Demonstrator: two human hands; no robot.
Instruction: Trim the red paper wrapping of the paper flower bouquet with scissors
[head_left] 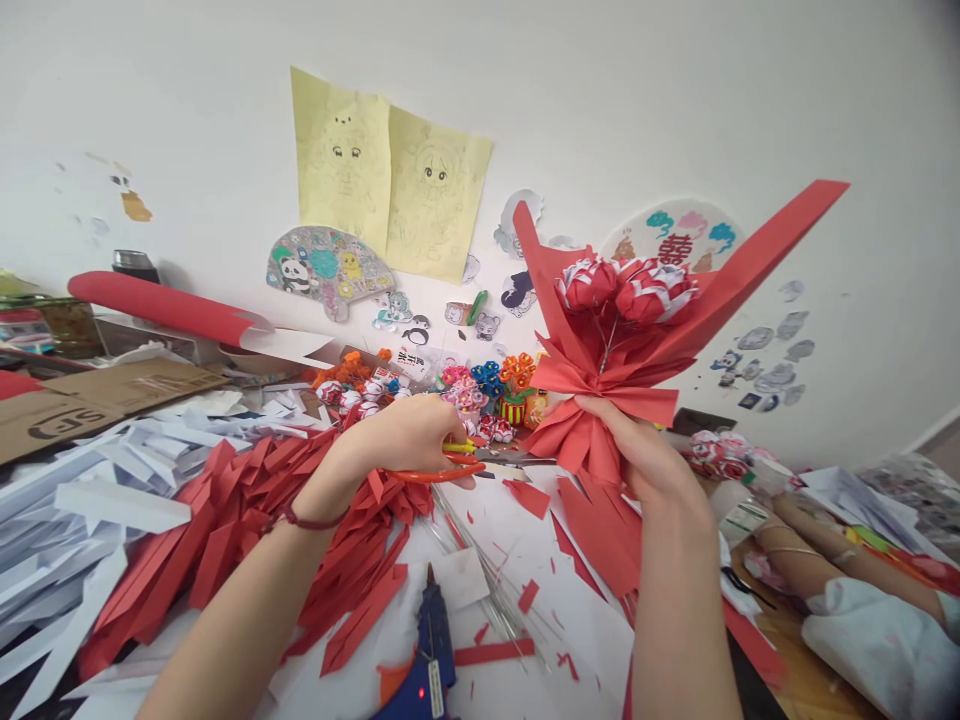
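Note:
My left hand (420, 430) is closed around the orange and yellow handles of a pair of scissors (442, 473). The blades point right, with their tips close to the lower part of a paper bouquet (600, 375). My right hand (637, 440) grips that bouquet at its gathered neck and keeps it upright above the table. Red paper wraps it, and two red-and-white paper flowers (630, 290) on wire stems show inside. Beneath it lie red paper pieces (600, 525) and small scraps.
A blue glue gun (433, 640) with a lit red light lies in front. Piles of red strips (225, 520) and white strips (45, 530) cover the left side. A red paper roll (165, 305) lies behind. At right is another person's arm (795, 550). Small flowers (487, 390) stand by the wall.

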